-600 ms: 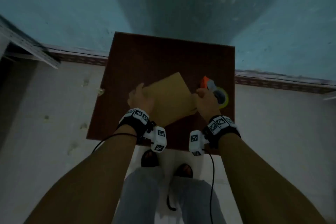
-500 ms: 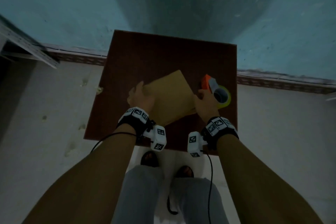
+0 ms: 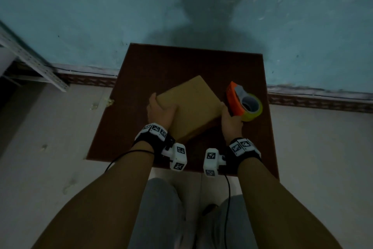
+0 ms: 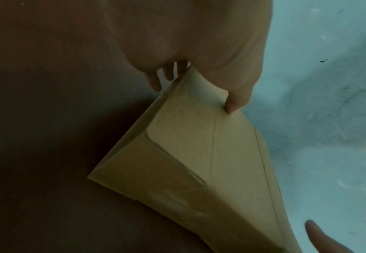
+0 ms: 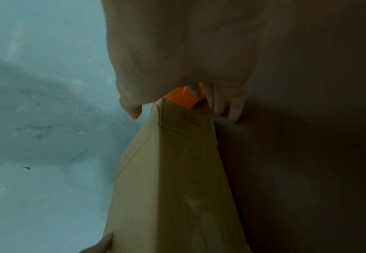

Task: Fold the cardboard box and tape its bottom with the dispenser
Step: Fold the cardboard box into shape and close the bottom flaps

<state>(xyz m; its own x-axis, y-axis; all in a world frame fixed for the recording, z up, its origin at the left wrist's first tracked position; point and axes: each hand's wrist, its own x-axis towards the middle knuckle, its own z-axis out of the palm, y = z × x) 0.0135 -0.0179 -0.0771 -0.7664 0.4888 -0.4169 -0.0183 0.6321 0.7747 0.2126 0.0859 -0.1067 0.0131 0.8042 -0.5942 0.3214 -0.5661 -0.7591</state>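
On the dark brown tabletop [image 3: 250, 147], near its middle, stands the assembled cardboard box [image 3: 191, 105], turned at an angle so one corner points to the wall. The left hand [image 3: 160, 112] grips the box's left corner, thumb [image 4: 236, 101] on the top face and fingers [image 4: 155, 82] down the side. The right hand [image 3: 230, 119] holds the right corner; its thumb [image 5: 132, 109] sits free above the top edge while the fingers [image 5: 234, 109] reach straight down the side, loosely spread. Clear tape shows along the box's seam in the left wrist view. Just right of the box lies the orange tape dispenser [image 3: 234, 99] with its yellowish roll. No readable writing or brand shows on box or dispenser; the square-patterned markers on the wrist bands [image 3: 155, 129] carry no text.
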